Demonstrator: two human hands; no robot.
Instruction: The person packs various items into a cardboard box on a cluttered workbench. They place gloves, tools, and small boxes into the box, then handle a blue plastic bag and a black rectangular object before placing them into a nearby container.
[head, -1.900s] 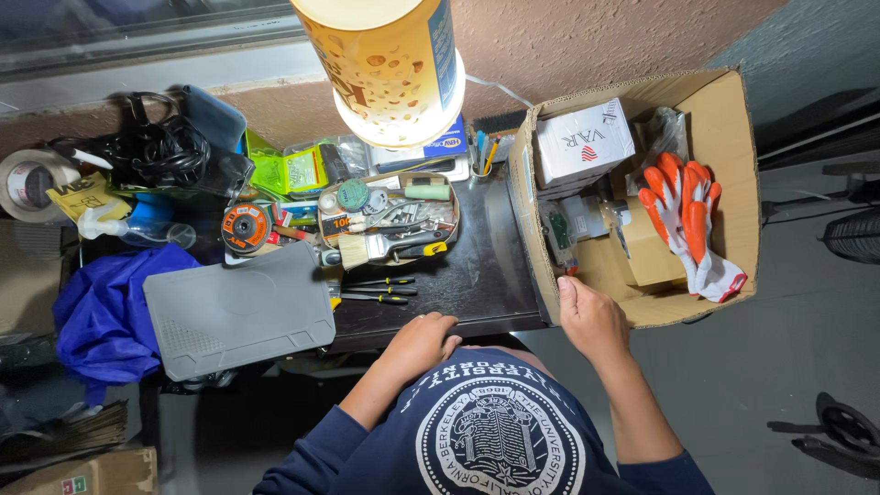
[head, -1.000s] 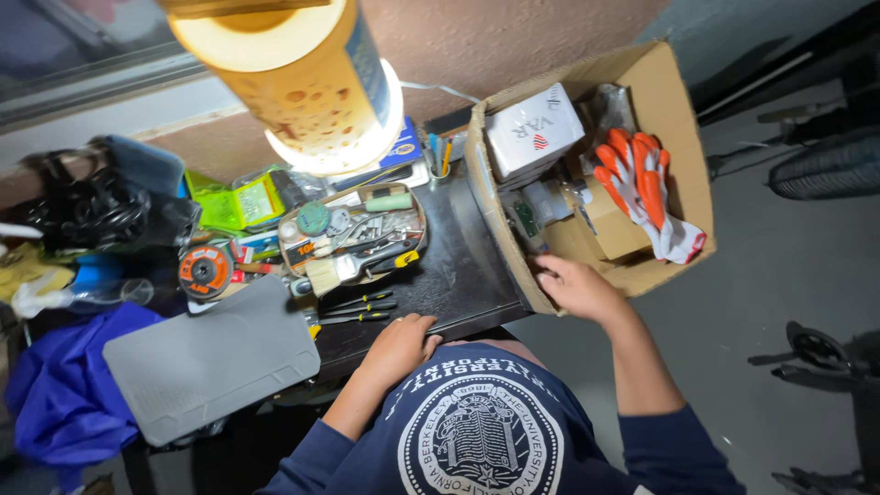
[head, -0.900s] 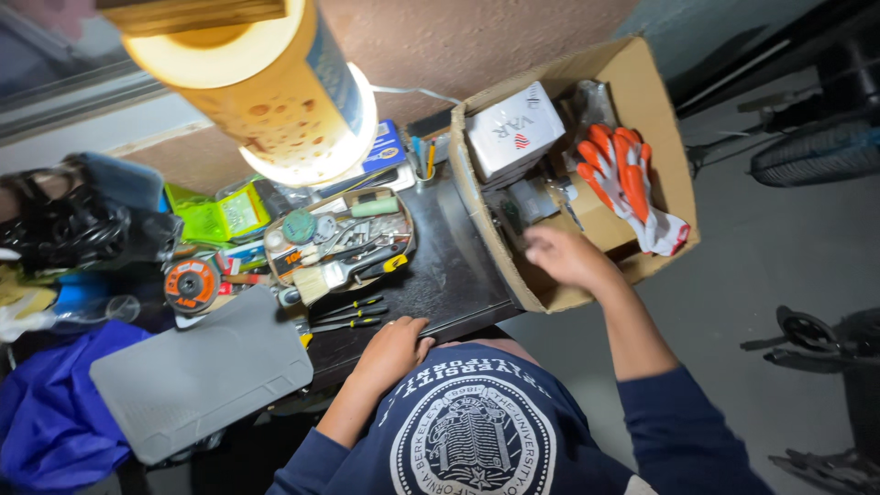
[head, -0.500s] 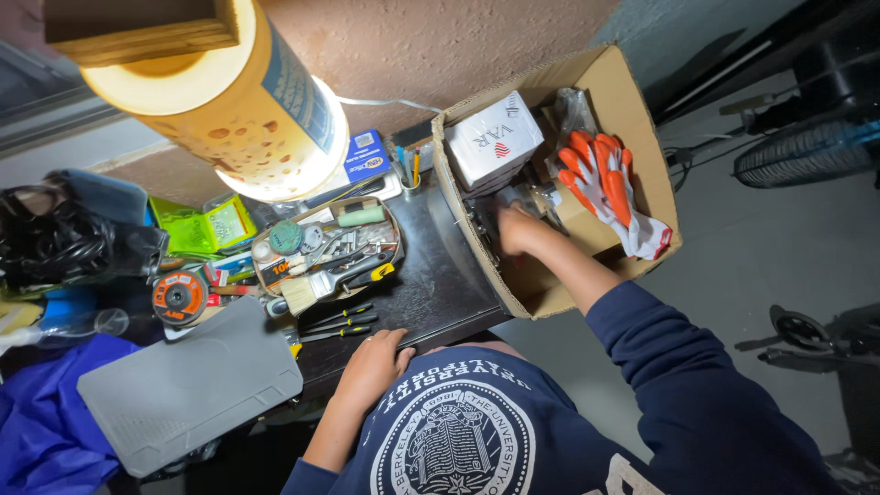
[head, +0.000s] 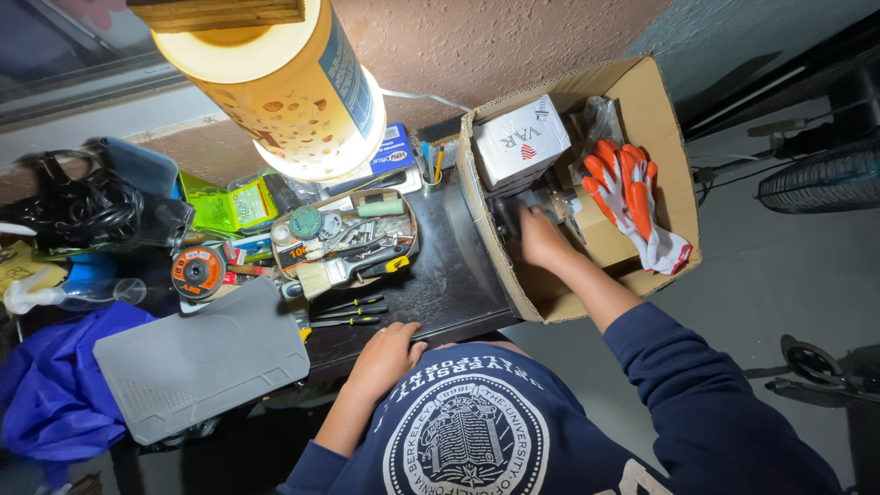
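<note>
Whereas right hand (head: 541, 240) rested at cardboard box (head: 662, 137) rim a second ago, now reaches inside toward grey metal parts (head: 541, 203); grip indeterminable. Left hand (head: 385, 353) flat, fingers spread, on bench (head: 449, 275) edge.

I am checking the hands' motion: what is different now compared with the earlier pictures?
The right hand moved from the near edge of the cardboard box up into it and now reaches among the things under the white box; whether it grips anything cannot be told. The left hand stayed resting at the dark table's near edge. The orange gloves and the tool tray lie as before.
</note>
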